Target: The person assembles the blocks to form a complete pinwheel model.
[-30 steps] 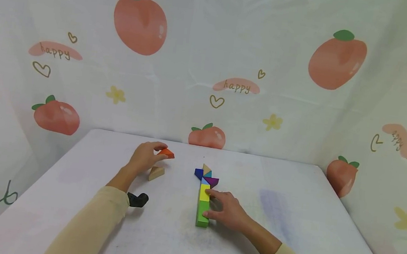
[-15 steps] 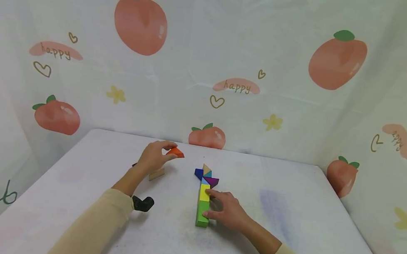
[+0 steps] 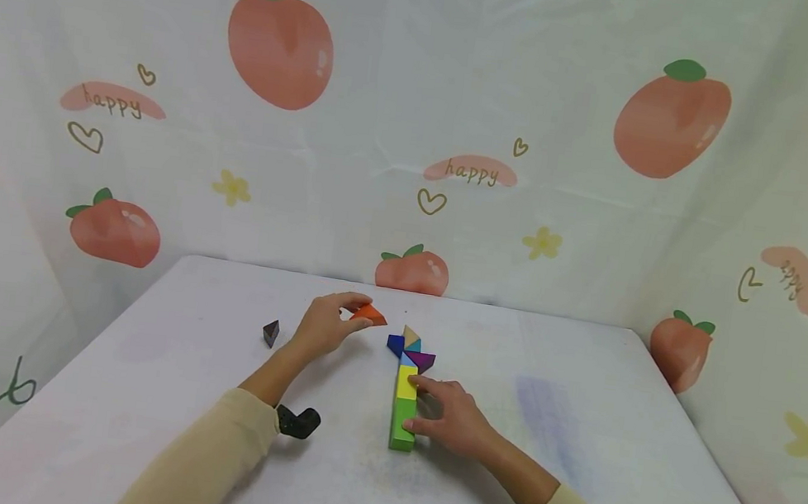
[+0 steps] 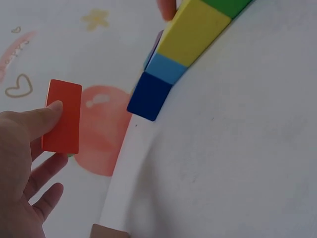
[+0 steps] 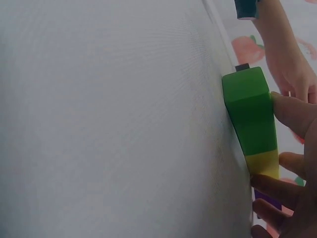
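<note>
In the head view, the orange block (image 3: 371,315) is pinched at 2 o'clock of the left hand (image 3: 324,328), apart from the block row (image 3: 405,393) and at 10 o'clock of its dark blue block (image 3: 395,344). The row's long axis is laid from 6 to 12 on the bench (image 3: 333,477); the orange block's long edge appears set nearer 9 to 3. The row's far end is neared most by the left hand. By the right hand (image 3: 458,419), fingers spread, the yellow block (image 3: 402,388) and green block (image 3: 404,412) are touched from 3 o'clock.
</note>
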Demonstrator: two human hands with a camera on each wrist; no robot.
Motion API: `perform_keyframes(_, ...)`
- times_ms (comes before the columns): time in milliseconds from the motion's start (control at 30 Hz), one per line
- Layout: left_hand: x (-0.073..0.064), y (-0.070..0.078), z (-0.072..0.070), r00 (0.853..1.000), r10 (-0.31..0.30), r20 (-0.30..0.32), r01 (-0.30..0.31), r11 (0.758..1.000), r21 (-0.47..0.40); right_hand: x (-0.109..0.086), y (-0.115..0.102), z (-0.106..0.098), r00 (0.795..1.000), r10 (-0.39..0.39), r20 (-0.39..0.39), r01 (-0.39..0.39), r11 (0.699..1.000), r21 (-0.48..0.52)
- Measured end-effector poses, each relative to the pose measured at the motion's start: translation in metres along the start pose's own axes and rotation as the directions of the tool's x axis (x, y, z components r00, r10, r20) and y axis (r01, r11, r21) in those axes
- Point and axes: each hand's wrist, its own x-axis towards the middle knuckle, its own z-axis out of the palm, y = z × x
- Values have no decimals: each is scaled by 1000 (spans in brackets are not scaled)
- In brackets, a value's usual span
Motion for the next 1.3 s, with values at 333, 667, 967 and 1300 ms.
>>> perform_keyframes(333, -6, 0, 20, 997, -47, 57, 49, 998, -27, 0, 0, -1, 1000, -14, -2, 14, 1000, -3)
perform_keyframes(667, -9, -2, 30, 989, -73, 131, 67, 997, 48, -1, -1, -2, 1000, -17, 5, 17, 1000, -1)
perform_keyframes(967, -11, 4, 38, 984, -93, 149, 77, 991, 111, -2, -1, -3, 999, -33, 6, 33, 999, 4)
perform_keyframes(1300, -12, 5, 49, 989, -102, 111, 89, 990, 112, -2, -2, -2, 1000, -15, 9, 15, 1000, 11)
